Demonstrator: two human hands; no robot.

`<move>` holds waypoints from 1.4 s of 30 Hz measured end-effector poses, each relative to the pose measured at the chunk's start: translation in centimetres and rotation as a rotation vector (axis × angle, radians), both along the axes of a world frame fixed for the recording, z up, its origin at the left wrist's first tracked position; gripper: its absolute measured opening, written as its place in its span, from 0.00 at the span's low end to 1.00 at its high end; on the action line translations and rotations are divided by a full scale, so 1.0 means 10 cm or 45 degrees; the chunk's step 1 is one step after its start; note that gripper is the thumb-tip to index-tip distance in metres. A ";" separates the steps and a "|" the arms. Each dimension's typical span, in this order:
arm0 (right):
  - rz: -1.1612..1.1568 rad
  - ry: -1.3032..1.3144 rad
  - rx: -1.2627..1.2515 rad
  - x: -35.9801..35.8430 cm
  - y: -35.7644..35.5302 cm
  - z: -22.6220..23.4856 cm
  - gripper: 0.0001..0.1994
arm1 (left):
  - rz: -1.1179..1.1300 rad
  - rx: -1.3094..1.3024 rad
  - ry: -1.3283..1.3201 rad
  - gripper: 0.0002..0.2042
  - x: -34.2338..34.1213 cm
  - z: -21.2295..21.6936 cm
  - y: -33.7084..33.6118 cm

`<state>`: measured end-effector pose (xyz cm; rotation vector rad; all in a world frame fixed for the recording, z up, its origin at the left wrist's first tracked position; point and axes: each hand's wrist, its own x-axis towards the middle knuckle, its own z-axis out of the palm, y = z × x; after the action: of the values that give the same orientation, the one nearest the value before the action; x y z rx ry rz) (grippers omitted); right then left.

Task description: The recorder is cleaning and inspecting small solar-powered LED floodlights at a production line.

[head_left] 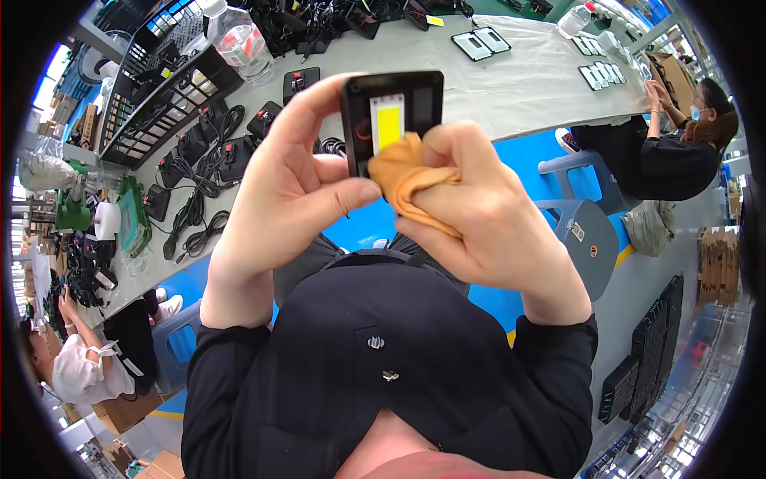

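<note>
My left hand (275, 188) grips a small flat black box (428, 102) by its left side, thumb at the lower corner and fingers behind. A yellow panel with a white border (388, 120) is set in the box's face. A folded orange cloth (411, 174) is bunched in my right hand (483, 211), its tip touching the lower part of the panel. Both hands are raised in front of my chest, at the near edge of the worktable (511, 88). My left fingertips are hidden behind the box.
Left on the table are a black crate (120, 132), a clear plastic bottle (241, 49), black cables (191, 211) and several small black units (235, 156). White panels (481, 43) lie at the back. Co-workers sit at right (678, 160) and left (88, 371). A grey stool (586, 247) stands right.
</note>
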<state>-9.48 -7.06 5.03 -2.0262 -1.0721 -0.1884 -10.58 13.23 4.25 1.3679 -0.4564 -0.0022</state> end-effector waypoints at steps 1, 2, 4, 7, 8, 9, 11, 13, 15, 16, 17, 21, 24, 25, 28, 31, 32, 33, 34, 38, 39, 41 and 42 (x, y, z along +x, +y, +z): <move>-0.004 -0.043 0.028 0.01 -0.07 0.01 0.09 | -0.002 -0.042 0.063 0.37 -0.03 0.00 -0.05; -0.008 -0.085 0.056 0.01 -0.12 0.03 0.09 | -0.004 -0.041 0.071 0.37 -0.03 0.01 -0.06; -0.173 -0.202 0.040 0.03 -0.13 0.05 0.10 | -0.068 -0.083 0.050 0.37 -0.01 0.01 -0.09; -0.198 -0.196 -0.005 0.05 -0.12 -0.04 0.10 | -0.041 -0.018 0.060 0.37 0.04 -0.01 -0.12; -0.196 -0.144 -0.009 0.02 -0.14 -0.05 0.09 | -0.012 0.020 0.051 0.37 0.07 -0.02 -0.12; -0.107 -0.095 0.050 0.02 -0.19 -0.09 0.08 | -0.061 0.018 0.078 0.37 0.09 -0.01 -0.11; -0.029 0.038 0.081 0.02 -0.38 0.01 0.08 | -0.128 -0.041 0.176 0.38 0.05 -0.03 -0.13; -0.148 0.094 0.317 0.06 -0.61 -0.05 0.08 | -0.109 -0.099 0.207 0.37 0.06 -0.02 -0.19; -0.394 0.265 0.672 0.14 -0.65 -0.22 0.08 | -0.212 -0.146 0.224 0.37 0.14 -0.01 -0.25; -0.513 0.402 0.806 0.19 -0.65 -0.29 0.08 | -0.228 -0.133 0.224 0.37 0.17 -0.01 -0.31; -0.463 0.471 0.670 0.28 -0.69 -0.41 0.10 | -0.277 -0.179 0.295 0.37 0.20 0.00 -0.36; 0.085 1.086 1.024 0.34 -0.55 -0.78 0.12 | -0.436 -0.224 0.479 0.38 0.38 -0.07 -0.66; 0.071 1.260 1.238 0.41 -0.63 -0.95 0.11 | -0.466 -0.084 0.509 0.38 0.52 -0.09 -0.81; 0.042 1.322 1.367 0.43 -0.68 -0.97 0.11 | -0.442 -0.048 0.516 0.39 0.56 -0.11 -0.86; -0.096 1.212 1.497 0.46 -0.85 -1.08 0.11 | -0.416 0.176 0.278 0.36 0.89 -0.20 -0.94; -0.192 1.092 1.597 0.50 -1.05 -1.08 0.13 | -0.091 0.645 0.146 0.37 1.57 -0.37 -1.05; -0.188 1.056 1.649 0.50 -1.12 -1.12 0.12 | 0.028 0.891 0.011 0.42 1.86 -0.53 -1.08; -0.164 1.057 1.646 0.51 -1.20 -1.21 0.10 | 0.152 1.130 -0.127 0.48 2.14 -0.72 -1.11; -0.170 1.048 1.641 0.52 -1.24 -1.24 0.10 | 0.229 1.286 -0.193 0.51 2.39 -0.90 -1.18; -0.330 0.984 1.659 0.50 -1.33 -1.27 0.08 | 0.370 1.610 -0.225 0.58 3.01 -1.46 -1.47; -0.291 0.994 1.690 0.50 -1.33 -1.23 0.08 | 0.422 1.630 -0.197 0.58 3.13 -1.54 -1.49; -0.180 1.020 1.742 0.54 -1.36 -1.22 0.09 | 0.506 1.701 -0.147 0.57 3.23 -1.56 -1.59; -0.212 0.965 1.755 0.54 -1.34 -1.22 0.09 | 0.523 1.733 -0.171 0.56 3.25 -1.60 -1.66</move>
<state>-4.12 -20.42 -7.12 -0.7588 -0.1097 -0.1494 21.88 -3.34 -11.71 2.7977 -0.2440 0.1391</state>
